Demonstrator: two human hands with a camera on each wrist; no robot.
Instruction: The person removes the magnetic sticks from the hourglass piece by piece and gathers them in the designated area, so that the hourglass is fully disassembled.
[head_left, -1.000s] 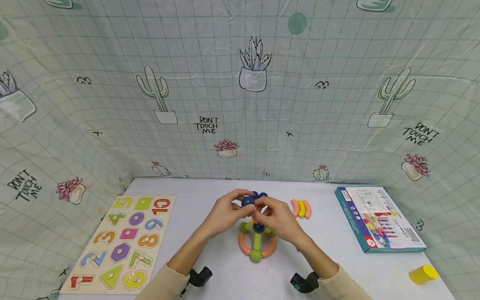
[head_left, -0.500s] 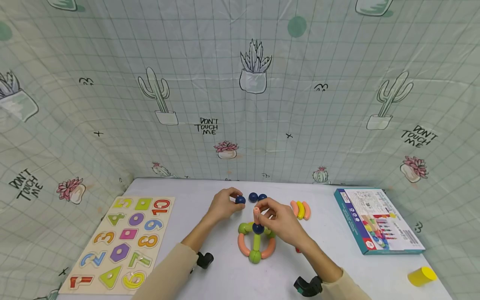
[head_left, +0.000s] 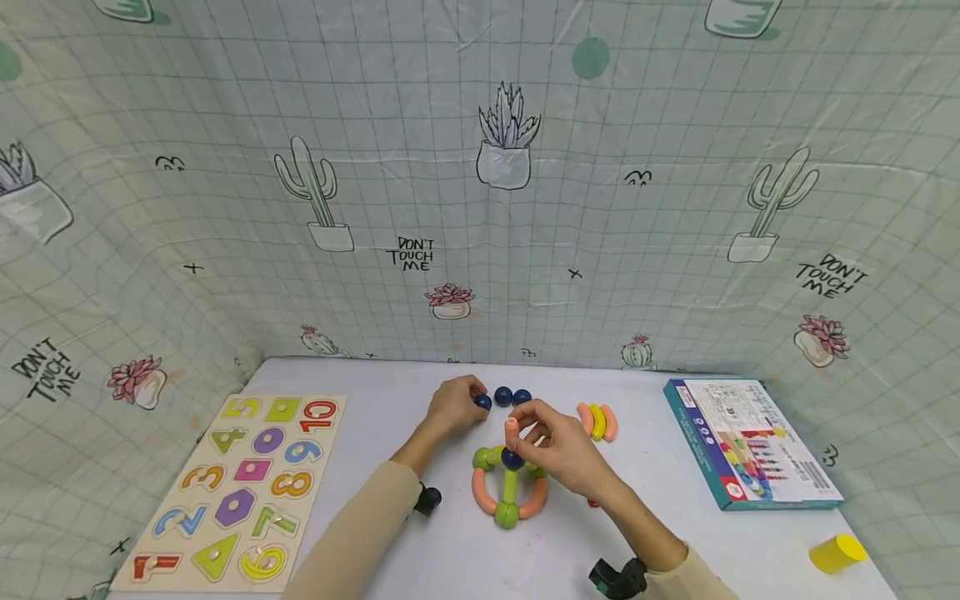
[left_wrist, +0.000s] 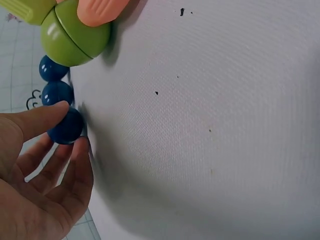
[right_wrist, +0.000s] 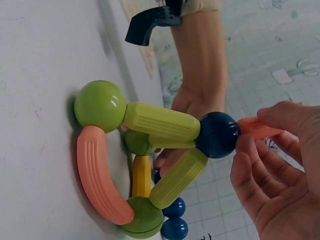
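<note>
My left hand [head_left: 453, 406] pinches a blue ball [left_wrist: 67, 127] between thumb and fingers, low at the tabletop. Two more blue balls [head_left: 503, 397] sit right beside it in a row. My right hand [head_left: 561, 442] pinches a short salmon rod [right_wrist: 252, 129] that stands on the blue top ball [right_wrist: 218, 135] of a toy frame. Light-green rods [right_wrist: 162, 120] slope from that ball down to green balls [right_wrist: 100, 105]. Curved salmon rods [right_wrist: 102, 175] and a yellow rod [right_wrist: 141, 176] link the green balls at the base.
Curved salmon and yellow rods [head_left: 597, 422] lie behind the right hand. A number-and-shape puzzle board [head_left: 187, 546] lies at the left, a toy box [head_left: 750, 442] at the right. Near the right edge is a yellow cylinder [head_left: 836, 554]. A small red piece [head_left: 592, 502] shows beside the right forearm.
My left hand has carried the blue ball away from the salmon rod, leftward and down beside the other blue balls. The right hand has stayed at the rod.
</note>
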